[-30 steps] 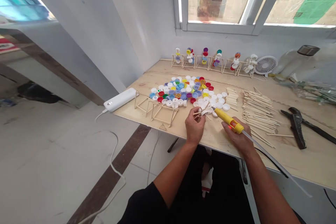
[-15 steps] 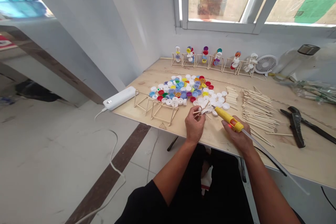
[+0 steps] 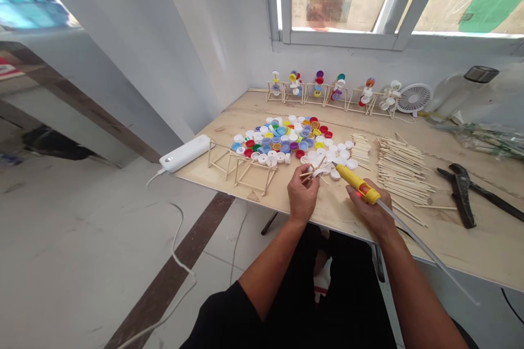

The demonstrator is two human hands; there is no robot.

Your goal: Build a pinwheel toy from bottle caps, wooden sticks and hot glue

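Observation:
Near the table's front edge, my left hand is closed on a small assembly of wooden sticks and white caps, the sticks poking out in several directions. My right hand wraps round a yellow glue gun with a red light glowing by the grip. The gun's nozzle points left and sits close beside the stick assembly; whether it touches I cannot tell. From the back of the gun trails a long translucent glue stick. Just behind my hands lies a pile of coloured bottle caps.
Stick frames stand left of my hands, beside a white power strip. To the right lie wooden sticks and black-handled pliers. Along the wall stand several cap-and-stick models, a small white fan and a clear bottle.
Both hands keep nearly the same pose, the gun's nozzle still beside the stick assembly. The whole view has shifted very slightly.

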